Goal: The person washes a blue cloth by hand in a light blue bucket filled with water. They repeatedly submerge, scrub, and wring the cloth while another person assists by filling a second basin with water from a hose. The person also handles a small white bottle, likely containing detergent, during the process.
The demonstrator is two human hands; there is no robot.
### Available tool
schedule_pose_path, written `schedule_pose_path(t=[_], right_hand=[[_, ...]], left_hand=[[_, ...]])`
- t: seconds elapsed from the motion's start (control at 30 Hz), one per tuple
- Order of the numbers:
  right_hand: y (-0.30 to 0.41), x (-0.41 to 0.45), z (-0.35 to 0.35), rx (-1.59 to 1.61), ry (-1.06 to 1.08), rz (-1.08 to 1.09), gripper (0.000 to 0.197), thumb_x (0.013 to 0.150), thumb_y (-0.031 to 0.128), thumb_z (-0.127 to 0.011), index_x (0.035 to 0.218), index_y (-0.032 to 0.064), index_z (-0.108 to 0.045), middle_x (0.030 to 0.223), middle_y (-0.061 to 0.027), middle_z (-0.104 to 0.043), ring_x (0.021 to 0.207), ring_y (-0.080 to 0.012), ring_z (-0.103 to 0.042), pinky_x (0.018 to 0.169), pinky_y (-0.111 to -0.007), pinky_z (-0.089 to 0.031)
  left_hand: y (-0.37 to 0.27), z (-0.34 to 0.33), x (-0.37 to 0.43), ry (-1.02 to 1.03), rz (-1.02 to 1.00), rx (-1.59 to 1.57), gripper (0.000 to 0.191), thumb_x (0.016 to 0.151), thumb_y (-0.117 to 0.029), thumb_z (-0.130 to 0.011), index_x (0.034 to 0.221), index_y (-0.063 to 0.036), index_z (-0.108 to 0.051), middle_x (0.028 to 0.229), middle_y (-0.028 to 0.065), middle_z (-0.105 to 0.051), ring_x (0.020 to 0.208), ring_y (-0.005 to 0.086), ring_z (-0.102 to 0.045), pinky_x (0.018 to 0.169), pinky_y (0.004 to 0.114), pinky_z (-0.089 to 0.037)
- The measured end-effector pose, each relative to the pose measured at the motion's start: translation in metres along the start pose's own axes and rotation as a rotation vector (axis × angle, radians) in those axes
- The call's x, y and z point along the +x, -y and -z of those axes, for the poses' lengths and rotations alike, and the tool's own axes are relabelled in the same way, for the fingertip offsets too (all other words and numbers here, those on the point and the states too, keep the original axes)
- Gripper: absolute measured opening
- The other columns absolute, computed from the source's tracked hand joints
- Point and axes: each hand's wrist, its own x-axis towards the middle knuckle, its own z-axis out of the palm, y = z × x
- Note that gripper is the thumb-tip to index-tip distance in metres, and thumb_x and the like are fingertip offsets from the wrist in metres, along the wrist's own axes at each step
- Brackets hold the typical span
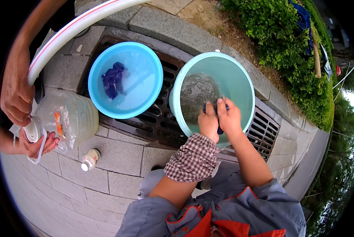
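Observation:
Over the near part of a pale green plastic bucket (246, 86), my two hands are close together on a bunched dark blue cloth (220, 129). My left hand (208, 122), with a checked sleeve guard on the forearm, grips its left side. Touching it on the right, my right hand (230, 117) grips the cloth from above. Murky grey water (199, 94) lies in the bucket. To the left, a bright blue basin (125, 114) holds cloudy water and a dark purple cloth (114, 80).
Bucket and basin stand on a metal drain grate (261, 130) beside a stone kerb (171, 28). At left, another person's hands hold a white hose (67, 32) at the mouth of a large clear plastic bottle (79, 115). A small bottle (91, 159) lies on the paving.

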Motion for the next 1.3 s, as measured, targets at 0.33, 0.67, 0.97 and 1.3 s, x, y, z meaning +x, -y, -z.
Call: schedule_pose_path(t=[0.33,0.67,0.97,1.3], right_hand=[[-0.113,0.076,-0.099,0.130,0.374,-0.477,0.061,0.088,0.031,-0.060,0.136,0.0078,-0.031,0.113,-0.0187,-0.055,0.089,-0.0271,-0.061,0.080,-0.034,-0.049],[-0.170,0.070,-0.117,-0.749,0.306,-0.096,0.041,0.089,0.017,-0.054,0.128,0.0058,-0.046,0.119,-0.0142,-0.055,0.109,-0.0301,-0.056,0.077,-0.042,-0.056],[0.000,0.034,0.063,0.972,0.748,-0.609,0.032,0.089,0.007,-0.049,0.121,0.0069,-0.049,0.105,-0.0066,-0.059,0.085,-0.0160,-0.063,0.068,-0.034,-0.059],[-0.023,-0.023,0.032,0.677,0.207,-0.232,0.050,0.084,0.031,-0.065,0.121,0.0050,-0.045,0.116,-0.0143,-0.050,0.099,-0.0254,-0.054,0.085,-0.037,-0.046]], left_hand=[[-0.046,-0.003,-0.013,-0.054,-0.153,0.133,0.060,0.095,-0.031,-0.045,0.145,-0.0128,-0.017,0.146,0.0163,-0.022,0.132,0.0268,-0.027,0.107,0.040,-0.024],[-0.040,-0.014,-0.028,0.011,-0.141,0.231,0.056,0.094,-0.026,-0.047,0.142,-0.0073,-0.026,0.137,0.0142,-0.037,0.123,0.0235,-0.037,0.103,0.036,-0.029],[-0.047,0.006,-0.011,-0.174,-0.013,0.051,0.067,0.091,-0.035,-0.047,0.147,-0.0165,-0.015,0.144,0.0108,-0.030,0.125,0.0253,-0.038,0.101,0.041,-0.034],[-0.015,0.009,0.018,0.142,0.200,-0.234,0.047,0.096,-0.046,-0.039,0.117,-0.0070,-0.054,0.111,0.0087,-0.062,0.095,0.0220,-0.062,0.083,0.038,-0.051]])
